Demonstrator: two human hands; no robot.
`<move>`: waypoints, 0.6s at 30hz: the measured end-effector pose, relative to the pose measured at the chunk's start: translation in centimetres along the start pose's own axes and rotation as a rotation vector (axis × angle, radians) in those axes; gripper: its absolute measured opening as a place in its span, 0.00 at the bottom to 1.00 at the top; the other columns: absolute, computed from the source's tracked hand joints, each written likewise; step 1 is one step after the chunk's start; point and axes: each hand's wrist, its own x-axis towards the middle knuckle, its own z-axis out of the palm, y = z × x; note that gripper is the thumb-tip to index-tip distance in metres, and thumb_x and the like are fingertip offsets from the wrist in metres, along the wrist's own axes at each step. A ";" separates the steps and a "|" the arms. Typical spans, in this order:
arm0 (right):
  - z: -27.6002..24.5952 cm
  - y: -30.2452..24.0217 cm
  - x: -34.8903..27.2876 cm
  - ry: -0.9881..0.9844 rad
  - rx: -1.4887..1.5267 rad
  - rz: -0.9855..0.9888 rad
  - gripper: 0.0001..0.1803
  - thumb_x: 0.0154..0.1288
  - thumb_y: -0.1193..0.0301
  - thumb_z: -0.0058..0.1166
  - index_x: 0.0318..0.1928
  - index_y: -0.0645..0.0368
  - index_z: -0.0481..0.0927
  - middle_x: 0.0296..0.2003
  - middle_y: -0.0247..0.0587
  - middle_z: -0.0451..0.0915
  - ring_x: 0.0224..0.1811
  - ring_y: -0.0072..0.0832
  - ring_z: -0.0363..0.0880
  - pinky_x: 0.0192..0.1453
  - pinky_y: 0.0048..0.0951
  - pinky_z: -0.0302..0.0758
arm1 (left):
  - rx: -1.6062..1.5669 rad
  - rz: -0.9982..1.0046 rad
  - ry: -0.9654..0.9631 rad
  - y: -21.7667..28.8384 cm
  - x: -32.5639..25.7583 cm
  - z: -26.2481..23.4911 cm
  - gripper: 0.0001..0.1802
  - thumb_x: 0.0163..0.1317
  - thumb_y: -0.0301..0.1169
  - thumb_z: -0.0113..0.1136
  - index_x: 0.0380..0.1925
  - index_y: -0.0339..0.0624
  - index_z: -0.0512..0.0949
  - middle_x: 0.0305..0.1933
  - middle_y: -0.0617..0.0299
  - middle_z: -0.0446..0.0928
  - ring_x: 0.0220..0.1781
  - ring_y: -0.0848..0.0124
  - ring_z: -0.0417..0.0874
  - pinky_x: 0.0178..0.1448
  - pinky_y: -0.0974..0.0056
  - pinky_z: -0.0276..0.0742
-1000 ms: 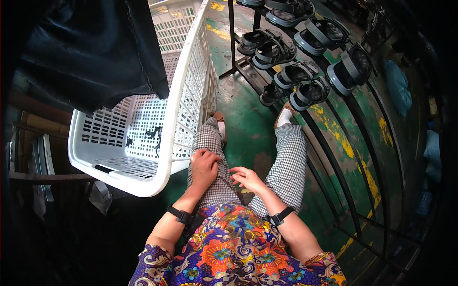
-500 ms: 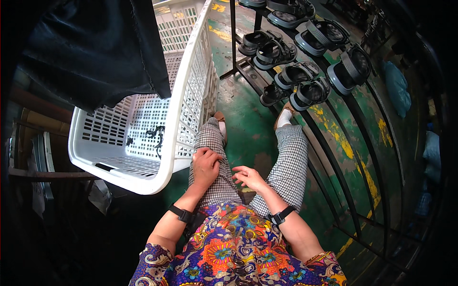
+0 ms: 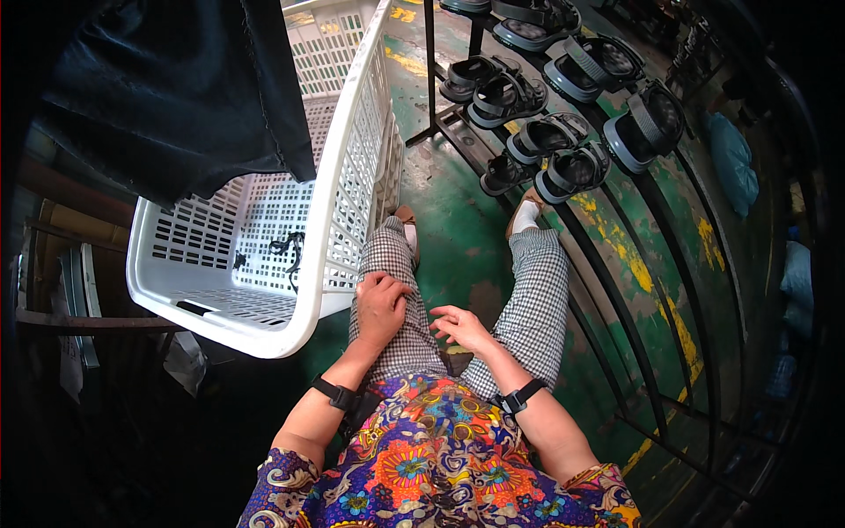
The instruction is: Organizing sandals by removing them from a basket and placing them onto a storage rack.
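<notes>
My left hand (image 3: 381, 308) rests on the checked trousers (image 3: 385, 257) over my left leg, its fingers loosely bent on the cloth and nothing visible in them. Close by on its right, my right hand (image 3: 461, 328) hovers between my legs, fingers stretched out toward the left and holding nothing. To the left of my left hand stands a white perforated plastic basket (image 3: 326, 264). A few dark straps or cords (image 3: 289, 255) lie inside it. Black sheet material (image 3: 185, 97) drapes over the basket's far left part and hides some of the inside.
A black metal rack (image 3: 620, 238) stretches along the right, with several dark strapped sandals (image 3: 510, 99) at its far end. Under me the floor (image 3: 458, 242) is green with worn yellow patches. Blue plastic bags (image 3: 733, 165) lie beyond the rack. Flat boards (image 3: 81, 290) stand at the left.
</notes>
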 end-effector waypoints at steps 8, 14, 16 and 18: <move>0.1 0.3 0.2 0.007 0.009 -0.006 0.21 0.68 0.66 0.48 0.59 0.57 0.71 0.43 0.36 0.82 0.38 0.21 0.80 0.39 0.24 0.73 | 0.000 -0.010 -0.010 0.0 0.0 -0.1 0.06 0.45 0.23 0.58 0.25 0.45 0.80 0.31 0.64 0.77 0.47 0.60 0.74 0.50 0.53 0.65; 0.0 0.2 0.1 0.013 0.008 -0.006 0.20 0.67 0.66 0.48 0.59 0.57 0.71 0.43 0.36 0.82 0.38 0.21 0.80 0.39 0.24 0.73 | 0.004 -0.006 -0.014 0.0 0.0 0.0 0.06 0.45 0.23 0.58 0.25 0.45 0.80 0.31 0.64 0.77 0.47 0.60 0.74 0.50 0.53 0.65; 0.0 0.0 0.0 0.010 0.009 -0.005 0.20 0.67 0.66 0.48 0.58 0.57 0.71 0.43 0.36 0.82 0.38 0.21 0.80 0.39 0.24 0.73 | 0.007 -0.010 -0.016 0.0 -0.1 0.0 0.07 0.45 0.23 0.58 0.26 0.45 0.80 0.32 0.64 0.77 0.47 0.61 0.74 0.50 0.53 0.65; 0.1 -0.2 0.0 -0.005 -0.006 0.015 0.21 0.68 0.67 0.48 0.60 0.57 0.70 0.45 0.37 0.81 0.40 0.23 0.79 0.40 0.24 0.74 | 0.008 -0.014 -0.015 -0.1 -0.2 0.0 0.07 0.45 0.23 0.57 0.26 0.45 0.80 0.32 0.64 0.77 0.47 0.61 0.74 0.50 0.53 0.65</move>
